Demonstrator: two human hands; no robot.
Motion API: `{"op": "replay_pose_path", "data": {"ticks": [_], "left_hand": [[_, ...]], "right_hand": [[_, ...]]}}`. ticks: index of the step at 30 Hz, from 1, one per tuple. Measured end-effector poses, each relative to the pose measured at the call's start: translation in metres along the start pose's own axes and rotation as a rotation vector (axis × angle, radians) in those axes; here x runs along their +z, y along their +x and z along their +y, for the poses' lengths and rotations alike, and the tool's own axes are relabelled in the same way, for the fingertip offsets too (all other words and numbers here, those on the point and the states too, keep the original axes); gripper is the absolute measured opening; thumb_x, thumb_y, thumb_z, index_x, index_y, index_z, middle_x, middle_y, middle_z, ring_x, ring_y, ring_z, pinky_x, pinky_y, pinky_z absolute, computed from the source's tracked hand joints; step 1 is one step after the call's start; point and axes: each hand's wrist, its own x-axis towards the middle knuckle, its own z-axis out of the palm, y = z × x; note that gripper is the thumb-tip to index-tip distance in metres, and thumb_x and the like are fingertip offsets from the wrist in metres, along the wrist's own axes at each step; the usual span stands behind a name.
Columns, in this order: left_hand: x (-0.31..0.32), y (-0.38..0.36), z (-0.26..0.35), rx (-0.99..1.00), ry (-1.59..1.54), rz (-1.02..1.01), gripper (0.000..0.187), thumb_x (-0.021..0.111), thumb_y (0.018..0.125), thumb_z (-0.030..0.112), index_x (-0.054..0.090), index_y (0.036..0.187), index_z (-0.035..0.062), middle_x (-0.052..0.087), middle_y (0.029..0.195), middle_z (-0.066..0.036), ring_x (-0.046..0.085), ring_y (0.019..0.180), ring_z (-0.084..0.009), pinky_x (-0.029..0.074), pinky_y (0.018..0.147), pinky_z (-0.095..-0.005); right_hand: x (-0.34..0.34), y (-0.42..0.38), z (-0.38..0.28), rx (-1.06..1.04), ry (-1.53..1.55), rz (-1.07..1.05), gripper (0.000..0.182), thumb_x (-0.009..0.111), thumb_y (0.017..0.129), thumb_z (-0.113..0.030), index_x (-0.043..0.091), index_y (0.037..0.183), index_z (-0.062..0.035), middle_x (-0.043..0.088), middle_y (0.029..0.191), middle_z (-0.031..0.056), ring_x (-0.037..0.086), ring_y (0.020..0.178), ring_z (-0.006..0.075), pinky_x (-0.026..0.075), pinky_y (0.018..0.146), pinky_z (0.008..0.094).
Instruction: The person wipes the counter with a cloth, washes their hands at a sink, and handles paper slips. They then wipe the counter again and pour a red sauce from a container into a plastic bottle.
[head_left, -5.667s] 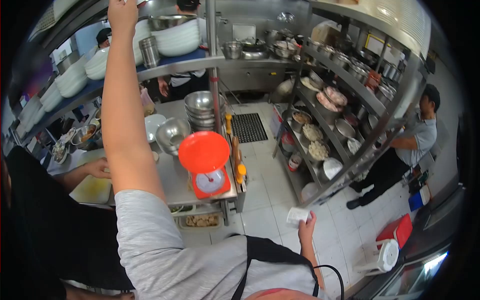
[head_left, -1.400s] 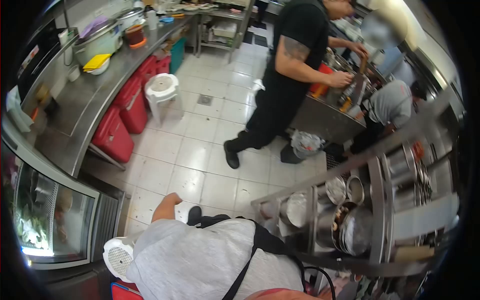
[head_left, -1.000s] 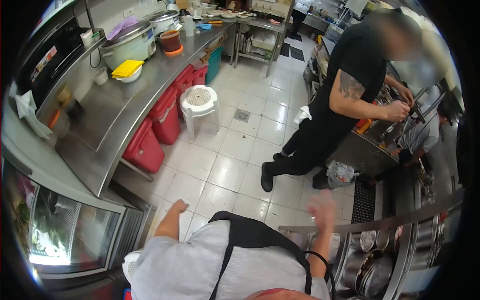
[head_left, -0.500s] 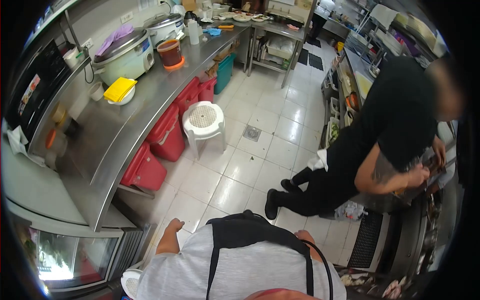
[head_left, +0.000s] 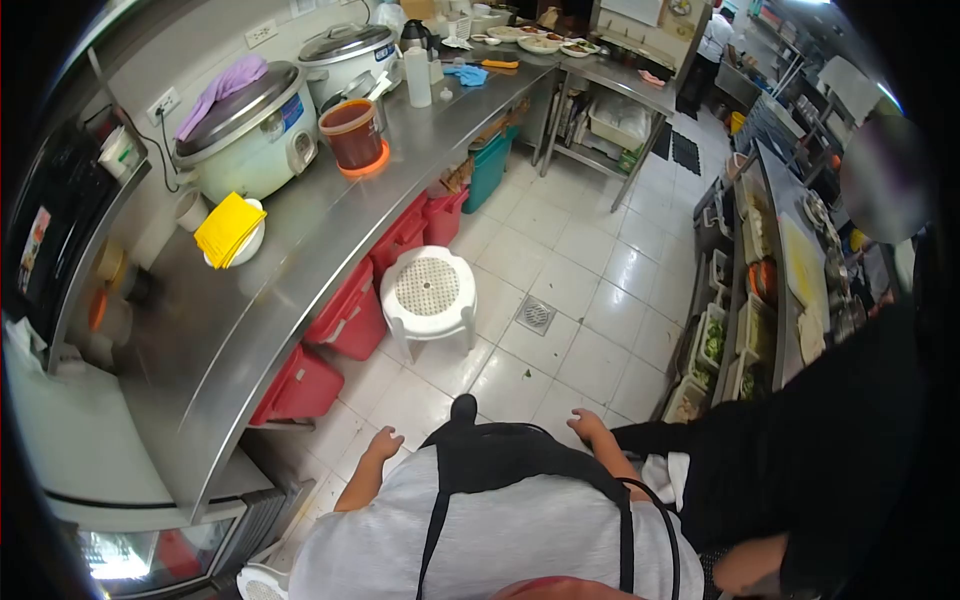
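Observation:
My left hand point(head_left: 386, 441) hangs low beside my body, in front of the metal counter's lower end. It holds nothing, and its thumb and fingers are slightly apart. On the other side of my apron point(head_left: 510, 462) is my right hand point(head_left: 586, 425), also holding nothing, loosely curled with gaps between the fingers. It is near the dark-clothed leg of a person point(head_left: 800, 460) at the right. A white stool point(head_left: 430, 285) stands on the tiled floor ahead of my left hand.
Along the left runs a steel counter point(head_left: 290, 300) with rice cookers point(head_left: 250, 130), a red-brown tub point(head_left: 352, 138) and a yellow cloth point(head_left: 230, 228). Red bins point(head_left: 350, 315) sit underneath. A prep counter point(head_left: 800, 260) with food containers lines the right. Another person point(head_left: 712, 45) stands far back.
The view has moved forward. My right hand now shows more fully. The person at the right is now nearer, beside me at the lower right, and the prep counter behind is more visible.

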Motion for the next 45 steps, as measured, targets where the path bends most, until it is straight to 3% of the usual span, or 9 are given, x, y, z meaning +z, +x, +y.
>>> {"op": "replay_pose_path", "data": {"ticks": [10,17,20,21,24,26,27,33,45], "left_hand": [[-0.205,0.154,0.270,0.738,-0.217,0.904,0.029,0.048,0.069,0.007,0.048,0.097,0.0005,0.047,0.093,-0.021,0.045,0.090,-0.0360,0.036,0.080,-0.0395],[-0.265,0.247,0.323,0.398,-0.252,1.367,0.037,0.052,0.072,0.013,0.044,0.105,0.0011,0.038,0.106,-0.021,0.036,0.101,-0.0348,0.029,0.087,-0.0409],[-0.265,0.261,0.319,0.215,-0.198,1.516,0.040,0.052,0.072,0.015,0.041,0.107,0.0004,0.037,0.108,-0.021,0.035,0.102,-0.0351,0.028,0.087,-0.0415],[-0.264,0.259,0.324,0.189,-0.167,1.527,0.040,0.052,0.072,0.015,0.041,0.108,0.0002,0.036,0.109,-0.021,0.035,0.102,-0.0352,0.028,0.087,-0.0415],[-0.265,0.259,0.342,0.080,-0.099,1.544,0.041,0.053,0.072,0.017,0.040,0.108,-0.0001,0.035,0.110,-0.022,0.034,0.102,-0.0354,0.028,0.087,-0.0418],[-0.265,0.257,0.351,0.007,-0.073,1.541,0.042,0.053,0.072,0.018,0.040,0.108,-0.0002,0.035,0.111,-0.022,0.034,0.102,-0.0357,0.028,0.087,-0.0420],[-0.265,0.255,0.355,-0.002,-0.051,1.520,0.042,0.052,0.073,0.019,0.040,0.109,0.0000,0.036,0.111,-0.022,0.034,0.103,-0.0357,0.027,0.088,-0.0419],[-0.269,0.256,0.366,-0.077,0.020,1.480,0.045,0.052,0.072,0.021,0.040,0.110,-0.0007,0.036,0.113,-0.023,0.034,0.104,-0.0366,0.028,0.089,-0.0418],[-0.270,0.266,0.360,-0.252,0.000,1.546,0.045,0.050,0.072,0.022,0.041,0.109,-0.0017,0.037,0.112,-0.024,0.035,0.104,-0.0370,0.028,0.089,-0.0415]], "right_hand": [[-0.072,0.072,-0.004,0.295,0.204,-0.008,0.049,0.054,0.070,-0.030,0.049,0.109,-0.0010,0.049,0.110,0.0183,0.047,0.101,0.0305,0.037,0.086,0.0349],[-0.136,0.187,0.075,0.252,0.023,-0.090,0.051,0.057,0.069,-0.030,0.047,0.109,0.0010,0.052,0.106,0.0169,0.050,0.098,0.0284,0.039,0.082,0.0340],[-0.230,0.226,-0.009,0.330,-0.011,-0.062,0.053,0.061,0.066,-0.027,0.047,0.110,-0.0016,0.054,0.103,0.0154,0.051,0.096,0.0278,0.040,0.081,0.0351],[-0.265,0.259,-0.026,0.086,-0.360,-0.263,0.057,0.064,0.061,-0.024,0.047,0.111,-0.0050,0.054,0.101,0.0143,0.051,0.096,0.0271,0.040,0.081,0.0365],[-0.351,0.375,-0.039,-0.011,-0.336,-0.379,0.062,0.066,0.054,-0.015,0.046,0.112,-0.0119,0.051,0.103,0.0149,0.046,0.101,0.0279,0.039,0.084,0.0380],[-0.387,0.458,-0.075,-0.151,-0.322,-0.008,0.028,0.050,0.077,-0.025,0.051,0.095,-0.0041,0.055,0.071,0.0112,0.051,0.049,0.0177,0.040,0.041,0.0313],[-0.402,0.481,-0.113,-0.238,-0.201,0.147,0.036,0.055,0.074,-0.026,0.049,0.102,-0.0041,0.055,0.071,0.0111,0.052,0.050,0.0163,0.039,0.040,0.0278],[-0.433,0.465,-0.441,-0.713,0.264,-0.139,0.059,0.061,0.071,-0.027,0.036,0.118,-0.0015,0.054,0.088,0.0127,0.053,0.078,0.0159,0.043,0.070,0.0274],[-0.401,0.511,-0.724,-1.061,0.294,-0.123,0.103,0.075,0.054,-0.027,0.008,0.128,-0.0038,0.031,0.119,0.0243,0.041,0.103,0.0338,0.037,0.084,0.0392]]}}
